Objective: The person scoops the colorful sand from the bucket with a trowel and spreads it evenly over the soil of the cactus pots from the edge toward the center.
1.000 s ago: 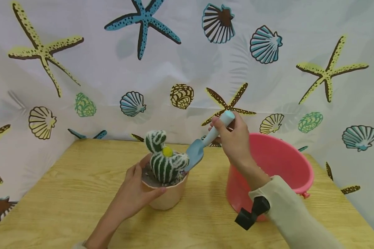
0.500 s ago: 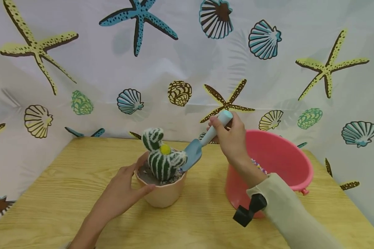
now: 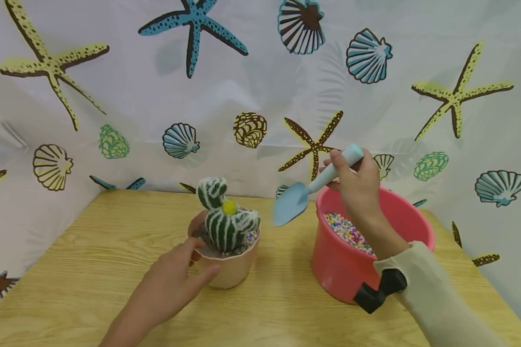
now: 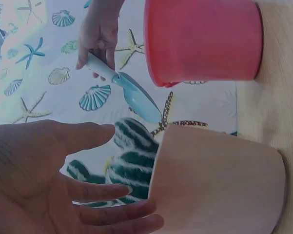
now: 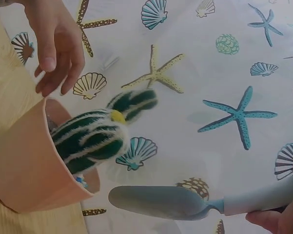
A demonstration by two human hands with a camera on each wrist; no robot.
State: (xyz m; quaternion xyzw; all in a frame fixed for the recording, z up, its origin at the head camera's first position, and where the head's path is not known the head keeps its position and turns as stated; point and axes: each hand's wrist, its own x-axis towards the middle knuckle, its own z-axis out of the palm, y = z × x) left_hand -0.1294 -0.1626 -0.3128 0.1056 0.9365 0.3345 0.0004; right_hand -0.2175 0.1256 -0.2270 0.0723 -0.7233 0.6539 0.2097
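In the head view my right hand grips the pale blue handle of a small trowel. Its blade points left and hangs in the air between the pot and the bucket. A plush green-and-white striped cactus with a yellow ball stands in a peach flower pot. Grey filling and some colourful beads show around its base. My left hand is at the pot's near left side, fingers spread and loosely bent. From the left wrist, the open palm appears beside the rim, its fingertips overlapping the pot's edge.
A red bucket with a flared rim stands right of the pot, holding many colourful beads. Both sit on a wood-grain table. Behind hangs a white cloth printed with starfish and shells.
The trowel in my right hand has moved away from the pot's right rim, rightward toward the bucket. My left hand has loosened from the pot and drawn slightly back toward me.
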